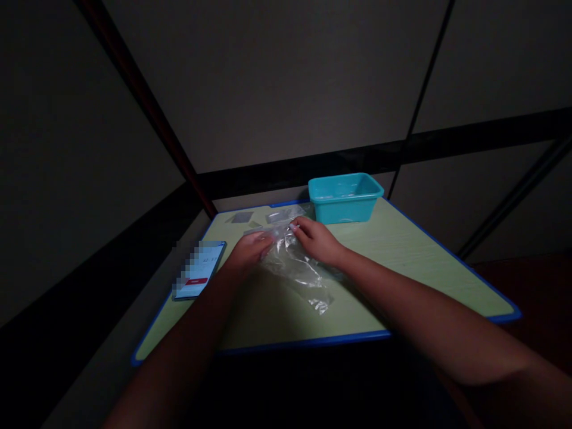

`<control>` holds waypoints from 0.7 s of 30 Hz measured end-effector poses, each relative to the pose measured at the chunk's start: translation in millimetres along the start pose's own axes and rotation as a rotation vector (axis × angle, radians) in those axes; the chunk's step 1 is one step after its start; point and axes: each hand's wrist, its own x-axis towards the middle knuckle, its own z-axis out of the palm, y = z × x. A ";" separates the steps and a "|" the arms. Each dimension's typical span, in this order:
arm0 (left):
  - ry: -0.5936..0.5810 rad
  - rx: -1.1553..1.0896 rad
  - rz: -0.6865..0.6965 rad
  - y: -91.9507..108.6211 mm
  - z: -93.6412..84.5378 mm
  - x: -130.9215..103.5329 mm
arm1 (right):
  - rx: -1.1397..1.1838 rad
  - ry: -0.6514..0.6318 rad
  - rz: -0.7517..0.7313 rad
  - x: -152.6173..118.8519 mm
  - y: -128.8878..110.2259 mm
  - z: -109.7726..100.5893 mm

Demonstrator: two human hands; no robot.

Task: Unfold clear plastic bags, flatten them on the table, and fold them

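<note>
A clear, crinkled plastic bag (297,268) is stretched between my two hands above the middle of the table, its lower end hanging toward me. My left hand (254,247) is closed on the bag's left upper edge. At the upper right edge, my right hand (316,239) pinches the bag between thumb and fingers. Just behind the hands, another clear plastic piece (286,214) lies on the table, with a small flat greyish piece (242,217) to its left.
A turquoise plastic basket (346,208) stands at the table's back right. A phone (201,271) with a lit screen lies at the left edge. The pale green table (415,262) has a blue rim, and panelled walls rise behind and to the left.
</note>
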 end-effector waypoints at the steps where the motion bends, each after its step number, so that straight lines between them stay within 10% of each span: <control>1: -0.008 0.014 -0.006 -0.3 -2.3 0.5 | -0.036 0.006 0.034 1.6 1.8 -1.6; 6: -0.048 0.042 -0.070 -4.9 -10.0 3.9 | -0.189 -0.085 0.171 2.1 8.2 -7.5; 13: -0.171 0.049 -0.171 -6.1 -4.7 4.2 | -0.260 -0.249 -0.364 -7.5 -1.6 -4.3; 21: -0.277 0.057 -0.117 -4.3 -7.1 1.8 | -0.354 -0.137 -0.105 -4.1 -2.4 -7.3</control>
